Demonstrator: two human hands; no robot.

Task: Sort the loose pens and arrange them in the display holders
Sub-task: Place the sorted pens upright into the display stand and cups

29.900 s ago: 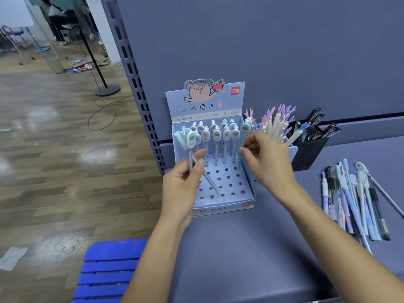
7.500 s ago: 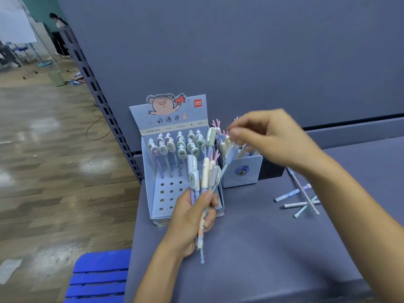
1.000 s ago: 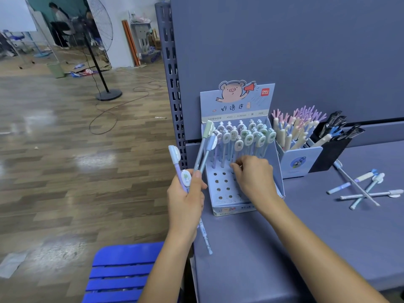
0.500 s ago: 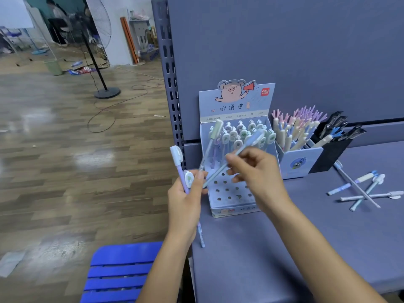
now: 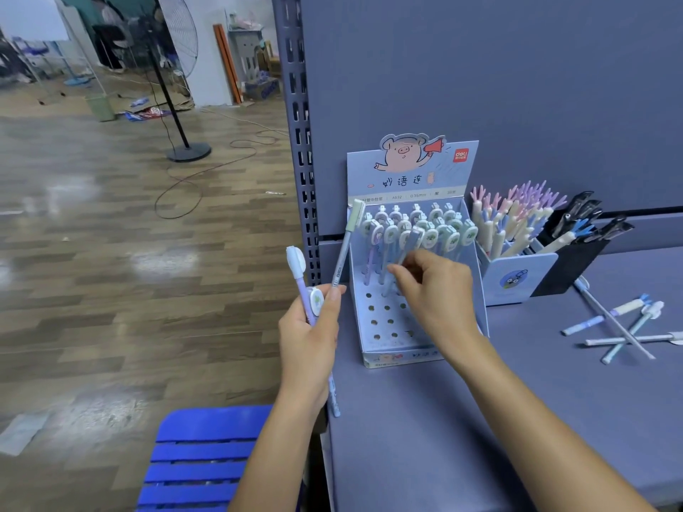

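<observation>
A light blue pig display box [image 5: 414,327] stands on the grey shelf [image 5: 480,419], its perforated floor holding rows of cap-topped pens [image 5: 425,230] at the back. My left hand [image 5: 308,338] grips a small bunch of pens [image 5: 299,275] upright, just left of the box. My right hand [image 5: 436,297] reaches into the box and pinches one pen [image 5: 408,249], its lower end hidden among the holes. Several loose pens [image 5: 624,327] lie crossed on the shelf at the right.
A small blue holder [image 5: 517,279] full of antler-topped pens and a black holder [image 5: 571,260] with dark pens stand right of the box. A perforated upright post [image 5: 301,142] rises behind my left hand. A blue slatted stool [image 5: 199,460] sits below the shelf edge.
My right hand carried one pen from the bunch in my left hand down into the box. The left hand stayed put with fewer pens.
</observation>
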